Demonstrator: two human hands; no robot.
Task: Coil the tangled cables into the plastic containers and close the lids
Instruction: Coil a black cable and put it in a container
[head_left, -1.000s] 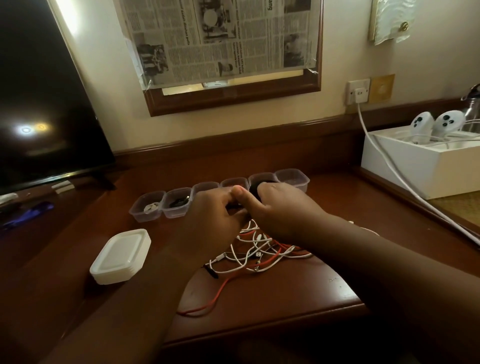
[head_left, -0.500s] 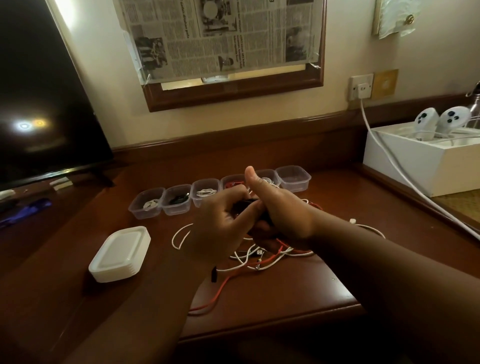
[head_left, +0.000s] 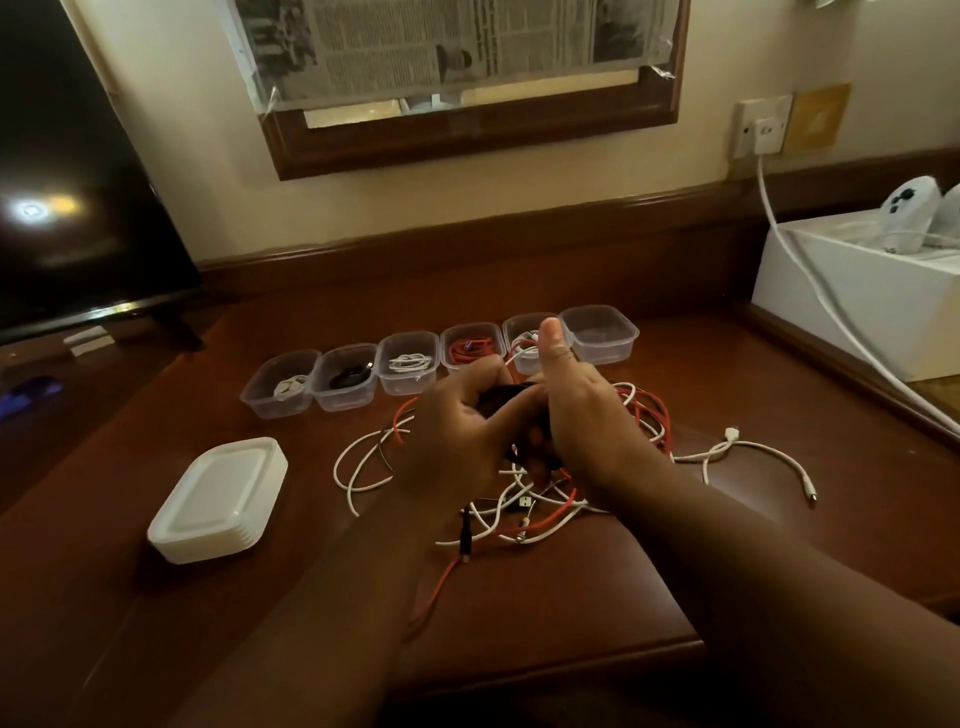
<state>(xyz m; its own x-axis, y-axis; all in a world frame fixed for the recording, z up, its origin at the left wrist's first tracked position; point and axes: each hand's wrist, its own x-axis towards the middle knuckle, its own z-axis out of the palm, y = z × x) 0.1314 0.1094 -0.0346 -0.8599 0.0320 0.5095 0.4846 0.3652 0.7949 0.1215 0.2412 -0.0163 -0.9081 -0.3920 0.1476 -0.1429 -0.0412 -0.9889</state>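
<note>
Centre frame: left hand (head_left: 457, 431) and right hand (head_left: 576, 415) both clasp a dark cable bundle (head_left: 506, 402), likely keeping its loops tight. Container row (head_left: 597, 332) just behind; nearest tub empty. Tangle (head_left: 519, 499) beneath; lids (head_left: 221, 499) stacked lower left.

A dark wooden desk (head_left: 597, 613) carries six clear containers (head_left: 598, 332) in a row at twelve o'clock; stacked lids (head_left: 218, 499) at nine; tangled cables (head_left: 519, 509) at centre; a white box (head_left: 852, 301) at two.

Dark cable (head_left: 506, 410) mostly hidden between hands
</note>
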